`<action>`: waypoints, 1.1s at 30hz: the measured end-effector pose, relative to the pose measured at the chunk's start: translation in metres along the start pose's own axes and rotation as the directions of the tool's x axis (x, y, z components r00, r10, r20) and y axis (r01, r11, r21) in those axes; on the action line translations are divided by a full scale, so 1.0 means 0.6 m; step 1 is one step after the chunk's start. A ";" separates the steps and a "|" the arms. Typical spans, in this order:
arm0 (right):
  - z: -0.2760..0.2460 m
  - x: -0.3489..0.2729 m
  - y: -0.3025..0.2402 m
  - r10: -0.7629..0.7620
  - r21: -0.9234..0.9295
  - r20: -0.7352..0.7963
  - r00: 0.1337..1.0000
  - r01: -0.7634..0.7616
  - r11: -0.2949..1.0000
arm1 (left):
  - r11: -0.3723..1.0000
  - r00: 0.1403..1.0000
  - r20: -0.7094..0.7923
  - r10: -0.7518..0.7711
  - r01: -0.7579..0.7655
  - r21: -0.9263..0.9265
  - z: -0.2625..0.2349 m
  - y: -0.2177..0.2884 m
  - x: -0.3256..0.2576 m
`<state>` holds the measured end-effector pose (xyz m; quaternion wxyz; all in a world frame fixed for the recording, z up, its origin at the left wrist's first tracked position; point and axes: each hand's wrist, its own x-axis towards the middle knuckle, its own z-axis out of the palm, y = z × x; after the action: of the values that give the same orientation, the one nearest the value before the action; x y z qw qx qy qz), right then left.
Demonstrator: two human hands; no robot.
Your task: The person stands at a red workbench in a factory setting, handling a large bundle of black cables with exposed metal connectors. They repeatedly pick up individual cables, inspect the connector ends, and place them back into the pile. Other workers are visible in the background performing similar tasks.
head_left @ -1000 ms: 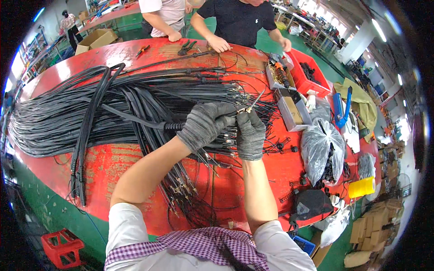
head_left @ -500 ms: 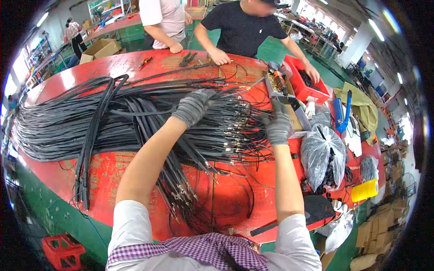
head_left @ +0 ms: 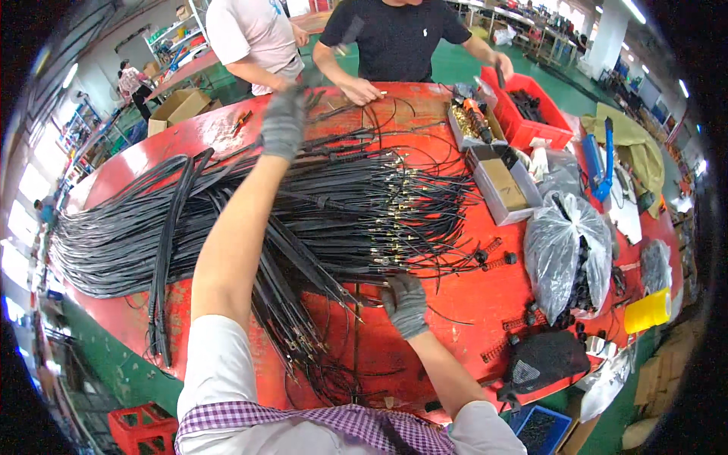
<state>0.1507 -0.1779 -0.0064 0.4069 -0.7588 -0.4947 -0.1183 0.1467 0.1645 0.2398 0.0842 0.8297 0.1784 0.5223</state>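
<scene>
L grip (head_left: 283,127) nr far tbl edge (head_left: 425,89), R grip (head_left: 407,303) by blk cables (head_left: 334,224).

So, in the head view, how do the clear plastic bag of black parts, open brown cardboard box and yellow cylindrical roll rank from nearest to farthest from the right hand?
1. Clear plastic bag, to the right of the right hand.
2. Yellow roll, farther right.
3. Cardboard box, far off, upper left.
</scene>
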 end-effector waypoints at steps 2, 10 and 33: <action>0.009 -0.008 0.010 -0.050 -0.016 -0.062 0.997 0.049 0.999 | 0.982 0.962 -0.265 -0.069 0.020 -0.186 0.002 0.005 0.038; 0.008 0.002 0.008 0.002 0.066 0.014 1.000 -0.003 0.998 | 0.925 0.970 0.150 -0.190 0.126 0.358 0.178 -0.125 0.013; -0.001 0.009 0.012 0.001 0.044 0.013 1.000 -0.002 0.999 | 0.963 0.801 0.553 -0.229 0.271 0.006 0.041 0.053 -0.267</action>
<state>0.1598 -0.1759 -0.0065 0.4205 -0.7507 -0.4992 -0.1022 0.1127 0.0750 0.1055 0.2302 0.9098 0.2352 0.2530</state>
